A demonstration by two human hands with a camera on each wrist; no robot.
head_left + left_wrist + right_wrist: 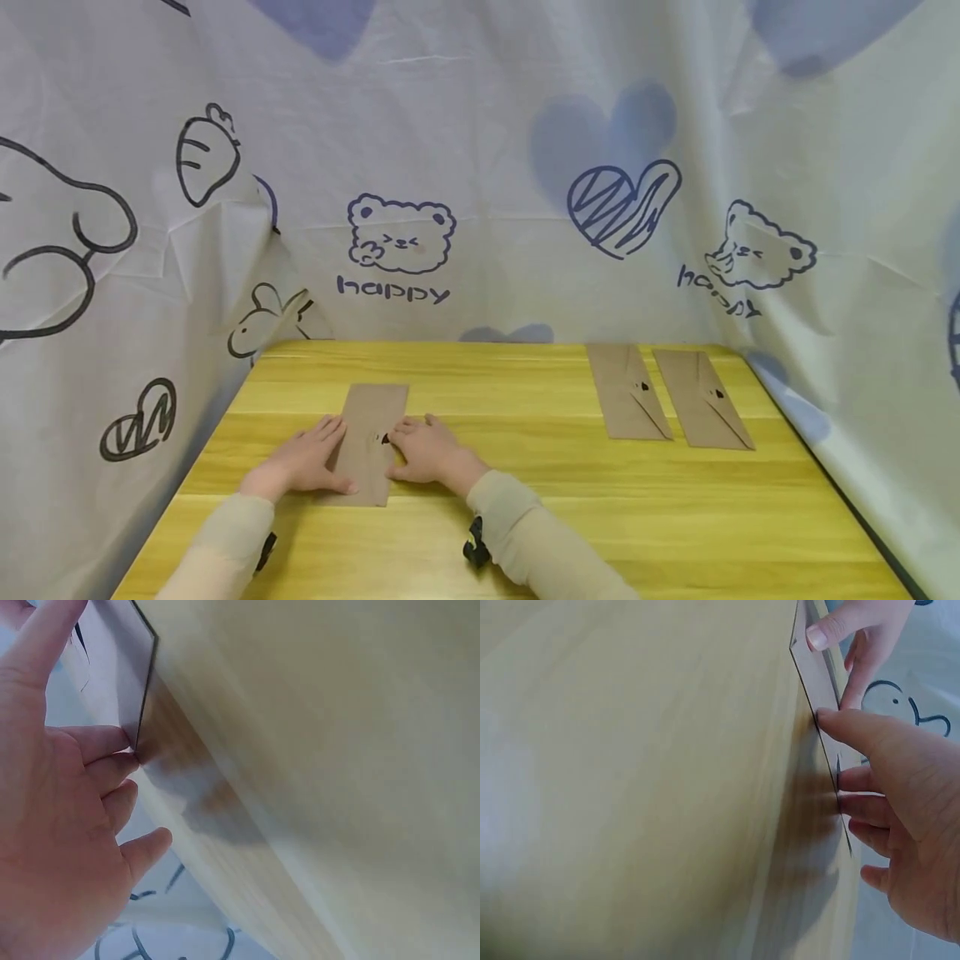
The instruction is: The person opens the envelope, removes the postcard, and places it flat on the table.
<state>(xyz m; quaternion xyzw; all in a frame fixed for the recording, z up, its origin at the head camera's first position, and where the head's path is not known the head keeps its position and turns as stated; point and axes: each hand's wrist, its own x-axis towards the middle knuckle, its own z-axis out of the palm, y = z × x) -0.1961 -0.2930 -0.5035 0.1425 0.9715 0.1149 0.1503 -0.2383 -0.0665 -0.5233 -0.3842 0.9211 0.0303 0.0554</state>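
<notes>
A brown paper envelope (367, 467) with a small black mark lies lengthwise on the table, left of centre, between both hands. My left hand (306, 458) rests along its left side in the head view, fingers spread and thumb over the lower part. At the opposite long edge, my right hand (429, 450) touches the paper near the black mark with thumb and fingertips. From the left wrist, the fingertips of the left hand (67, 787) meet the envelope's edge (131, 675). The right wrist view has the right hand's thumb and fingers (859, 780) along the other edge.
Two more brown envelopes, a nearer-centre one (626, 400) and an outer one (701, 400), lie side by side at the table's back right. The yellow wood-grain table (555, 467) is backed and flanked by a pale printed curtain (495, 242).
</notes>
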